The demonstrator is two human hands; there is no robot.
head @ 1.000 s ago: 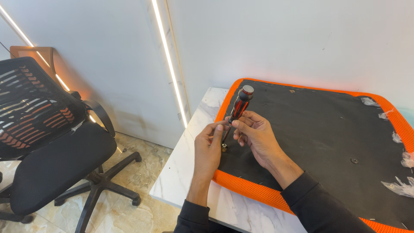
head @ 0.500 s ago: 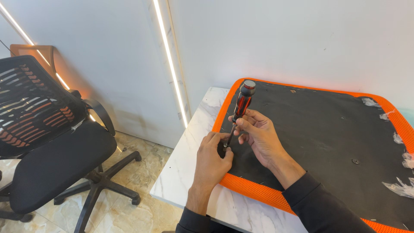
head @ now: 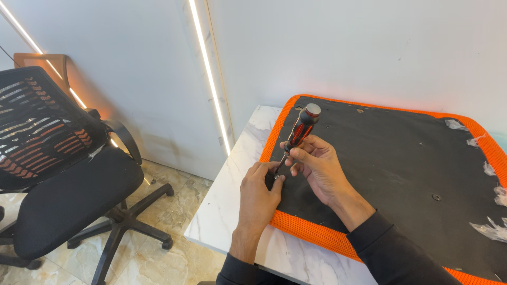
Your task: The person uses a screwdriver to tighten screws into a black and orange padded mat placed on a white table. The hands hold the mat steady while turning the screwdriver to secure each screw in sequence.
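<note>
Since the earlier frames, the left hand (head: 259,194) has been lowered from the screwdriver shaft to the panel, and the screwdriver (head: 297,135) has been tilted slightly further to the right. At far left, a black mesh office chair (head: 55,174) is seen on the tiled floor (head: 153,258). A lit strip (head: 208,74) runs down the white wall. On the marble table (head: 232,211), an upturned seat panel (head: 391,169) with an orange mesh border is laid. The left hand's fingertips are pinched together around a small screw (head: 276,176) at the screwdriver's tip, near the panel's left edge. The red-and-black screwdriver handle is clamped between the closed fingers of the right hand (head: 317,168), the tool leaning up and to the right. Scraps of clear plastic (head: 488,229) are scattered along the panel's right edge.
</note>
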